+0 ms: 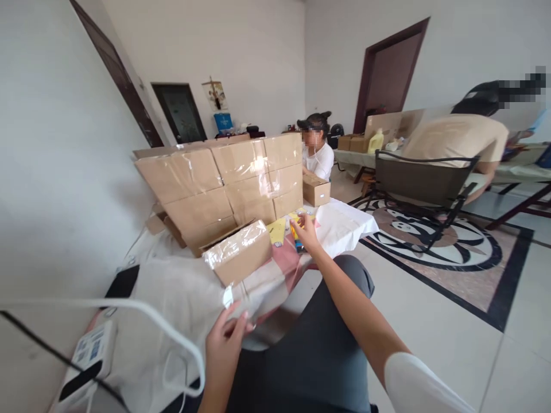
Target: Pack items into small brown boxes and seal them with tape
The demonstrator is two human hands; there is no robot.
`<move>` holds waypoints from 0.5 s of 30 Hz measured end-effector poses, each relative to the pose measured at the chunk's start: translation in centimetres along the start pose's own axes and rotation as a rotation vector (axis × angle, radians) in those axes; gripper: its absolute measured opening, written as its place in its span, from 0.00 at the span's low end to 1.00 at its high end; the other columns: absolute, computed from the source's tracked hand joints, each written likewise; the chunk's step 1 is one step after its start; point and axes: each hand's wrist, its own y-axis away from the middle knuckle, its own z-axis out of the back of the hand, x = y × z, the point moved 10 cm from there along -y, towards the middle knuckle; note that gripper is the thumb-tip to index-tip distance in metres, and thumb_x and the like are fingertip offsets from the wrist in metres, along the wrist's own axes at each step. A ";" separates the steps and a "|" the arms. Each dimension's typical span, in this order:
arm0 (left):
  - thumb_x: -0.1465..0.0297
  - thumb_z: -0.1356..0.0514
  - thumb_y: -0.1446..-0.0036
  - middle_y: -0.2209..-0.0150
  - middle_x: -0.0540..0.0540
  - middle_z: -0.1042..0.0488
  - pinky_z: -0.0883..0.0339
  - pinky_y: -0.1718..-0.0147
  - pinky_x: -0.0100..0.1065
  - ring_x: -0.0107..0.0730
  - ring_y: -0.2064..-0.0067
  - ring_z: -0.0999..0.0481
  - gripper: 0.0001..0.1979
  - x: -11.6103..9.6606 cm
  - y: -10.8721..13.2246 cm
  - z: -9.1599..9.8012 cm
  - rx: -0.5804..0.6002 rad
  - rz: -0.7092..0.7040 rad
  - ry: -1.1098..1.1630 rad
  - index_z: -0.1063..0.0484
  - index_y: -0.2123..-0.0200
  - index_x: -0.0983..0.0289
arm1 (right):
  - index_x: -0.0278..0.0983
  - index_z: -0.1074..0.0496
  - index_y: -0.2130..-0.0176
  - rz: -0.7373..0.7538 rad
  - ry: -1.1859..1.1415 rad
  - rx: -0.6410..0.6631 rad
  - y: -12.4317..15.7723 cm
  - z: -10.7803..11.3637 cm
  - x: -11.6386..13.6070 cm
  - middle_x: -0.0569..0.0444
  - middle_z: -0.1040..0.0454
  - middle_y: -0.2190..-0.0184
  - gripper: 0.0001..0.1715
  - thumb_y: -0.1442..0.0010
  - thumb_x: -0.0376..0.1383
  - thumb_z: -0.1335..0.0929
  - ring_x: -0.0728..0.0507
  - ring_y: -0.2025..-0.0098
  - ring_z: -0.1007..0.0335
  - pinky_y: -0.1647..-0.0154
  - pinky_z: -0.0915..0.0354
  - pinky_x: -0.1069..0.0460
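A small orange-and-blue item (297, 237) is held in the fingertips of the right hand (306, 230), at the near edge of the cloth-covered table (167, 281). The thumb and fingers of the left hand (226, 338) are curled close together, nearer the wearer's body; whether anything thin is pinched there cannot be told for blur. Between the hands, a brown carton (245, 261) with shiny tape along its top is set tilted. Behind it, a cardboard partition (230, 178) is raised, its front marked off in panels and partly taped. A smaller box (316, 191) is placed beyond, beside a seated person in white (322, 160).
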 end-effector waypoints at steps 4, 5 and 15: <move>0.48 0.35 0.46 0.76 0.52 0.23 0.32 0.77 0.30 0.32 0.77 0.27 0.32 -2.1 -0.6 -0.5 0.038 -0.067 0.016 0.26 0.47 0.64 | 0.38 0.25 0.55 0.236 -0.228 0.555 8.3 -5.6 6.8 0.50 0.26 0.57 0.19 0.37 0.49 0.30 0.43 0.56 0.29 0.53 0.34 0.48; 0.50 0.35 0.45 0.76 0.51 0.23 0.32 0.76 0.30 0.32 0.77 0.26 0.29 -2.5 -0.7 -0.9 0.053 -0.085 0.015 0.26 0.48 0.63 | 0.39 0.25 0.52 0.265 -0.252 0.631 10.4 -6.3 8.2 0.50 0.25 0.56 0.20 0.38 0.48 0.28 0.44 0.57 0.29 0.54 0.34 0.48; 0.56 0.35 0.43 0.77 0.51 0.22 0.28 0.66 0.33 0.36 0.70 0.20 0.24 1.2 0.2 -4.0 0.108 0.050 0.070 0.27 0.49 0.64 | 0.39 0.24 0.64 0.285 -0.395 0.601 14.2 -7.9 13.9 0.51 0.27 0.60 0.05 0.35 0.37 0.30 0.43 0.54 0.28 0.50 0.34 0.47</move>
